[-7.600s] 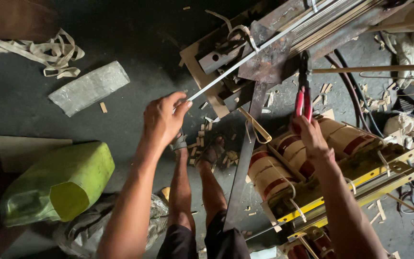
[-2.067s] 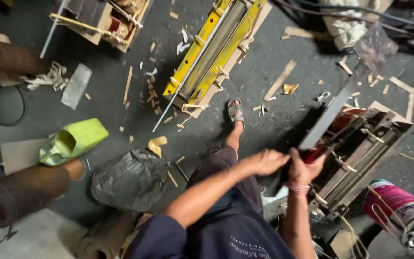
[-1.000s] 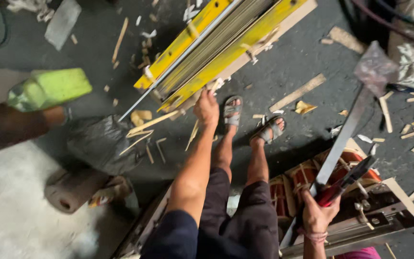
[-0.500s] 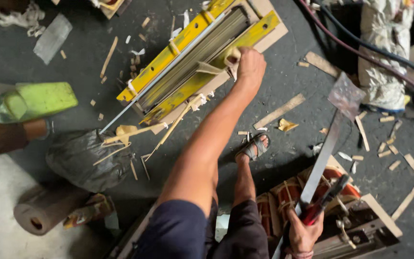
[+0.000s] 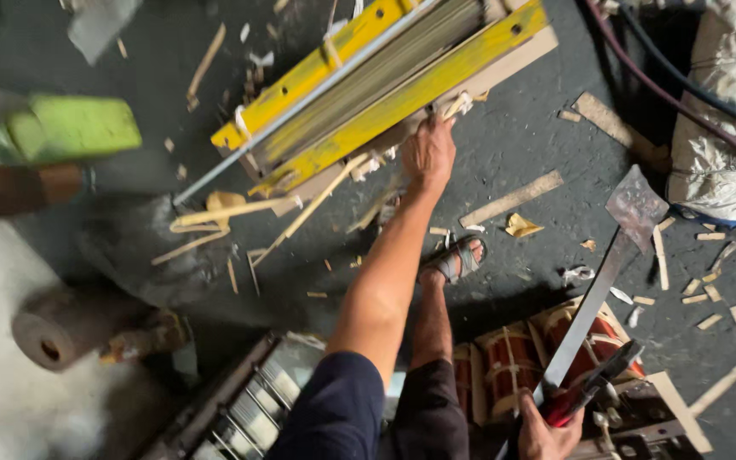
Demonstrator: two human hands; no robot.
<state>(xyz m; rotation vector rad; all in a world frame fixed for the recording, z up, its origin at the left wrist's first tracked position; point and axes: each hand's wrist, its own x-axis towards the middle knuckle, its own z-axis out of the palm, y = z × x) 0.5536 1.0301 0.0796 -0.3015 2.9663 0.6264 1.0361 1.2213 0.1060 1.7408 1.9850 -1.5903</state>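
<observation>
- Head view: left hand (image 5: pixel 428 152), arm extended far, grasps the near edge of the yellow-framed lamination stack (image 5: pixel 385 81); its long axis runs left-near to right-far.
- Right hand (image 5: pixel 547 430), near right, clenched around a long flat-bladed chisel (image 5: pixel 594 298) and red-handled pliers (image 5: pixel 594 390), beside copper coils (image 5: pixel 513 362).

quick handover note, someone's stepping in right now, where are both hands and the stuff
Left hand: stretched forward, fingers on the lower edge of the long yellow-framed metal plate stack lying on the dark floor.
Right hand: low by the knee, gripping red-handled pliers together with a long flat grey metal blade that widens at its tip.
Nearby: red-wound copper coils just left of the right hand; wood slivers scattered below the stack.
Done or left: cannot tell from this view; the stack looks intact.
</observation>
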